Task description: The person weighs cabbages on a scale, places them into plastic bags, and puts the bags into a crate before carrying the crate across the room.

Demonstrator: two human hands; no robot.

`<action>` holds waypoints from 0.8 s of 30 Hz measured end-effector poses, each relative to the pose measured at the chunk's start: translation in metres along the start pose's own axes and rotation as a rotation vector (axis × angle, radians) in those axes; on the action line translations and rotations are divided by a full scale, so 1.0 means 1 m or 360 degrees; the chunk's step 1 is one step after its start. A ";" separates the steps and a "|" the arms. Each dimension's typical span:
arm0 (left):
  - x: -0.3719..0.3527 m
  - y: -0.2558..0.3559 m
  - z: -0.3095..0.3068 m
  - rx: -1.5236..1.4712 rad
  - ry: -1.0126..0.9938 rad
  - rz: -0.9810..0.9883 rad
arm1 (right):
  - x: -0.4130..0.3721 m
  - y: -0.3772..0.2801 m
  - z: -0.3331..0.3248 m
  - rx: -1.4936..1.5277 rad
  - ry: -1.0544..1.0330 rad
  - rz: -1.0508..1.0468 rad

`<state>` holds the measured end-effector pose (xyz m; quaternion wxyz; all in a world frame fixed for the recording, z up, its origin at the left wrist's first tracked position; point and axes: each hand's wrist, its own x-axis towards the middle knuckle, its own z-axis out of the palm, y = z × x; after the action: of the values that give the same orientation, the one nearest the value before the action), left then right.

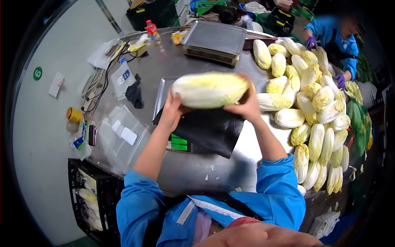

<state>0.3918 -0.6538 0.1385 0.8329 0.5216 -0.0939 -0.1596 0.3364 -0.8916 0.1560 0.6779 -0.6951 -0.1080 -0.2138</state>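
Note:
Between my two hands I hold a napa cabbage (pixel 207 91), lying crosswise and slightly blurred. My left hand (pixel 172 111) grips its white end, and my right hand (pixel 249 105) is closed round the yellow leafy end. Below the cabbage a black sheet (pixel 207 129) lies over a scale, whose green lit display (pixel 179 142) shows at the sheet's lower left. The scale's metal tray (pixel 160 96) shows partly behind my left hand. Right of my right hand, a pile of napa cabbages (pixel 306 107) covers that side of the steel table.
A second scale (pixel 214 39) stands at the back beside a red-capped bottle (pixel 152 33). Plastic bags (pixel 123 127) and cables (pixel 98 88) lie at the left. A black crate (pixel 88 197) stands at the lower left. A co-worker with purple gloves (pixel 311 43) reaches over the pile.

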 end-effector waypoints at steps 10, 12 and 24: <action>-0.009 -0.003 -0.094 0.1693 0.0185 0.0100 | -0.070 0.067 0.042 -0.1142 -0.0537 0.0125; -0.022 0.012 -0.094 0.1587 0.0318 0.0445 | -0.077 0.053 0.022 -0.1066 -0.0371 0.0075; -0.006 0.046 -0.056 0.2133 -0.0289 0.0753 | -0.237 0.023 -0.083 -0.1008 0.0840 0.0729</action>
<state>0.4121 -0.5859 0.1554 0.3346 0.8713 -0.3512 0.0745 0.1241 -0.9415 0.0289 0.4664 -0.7956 0.2947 -0.2504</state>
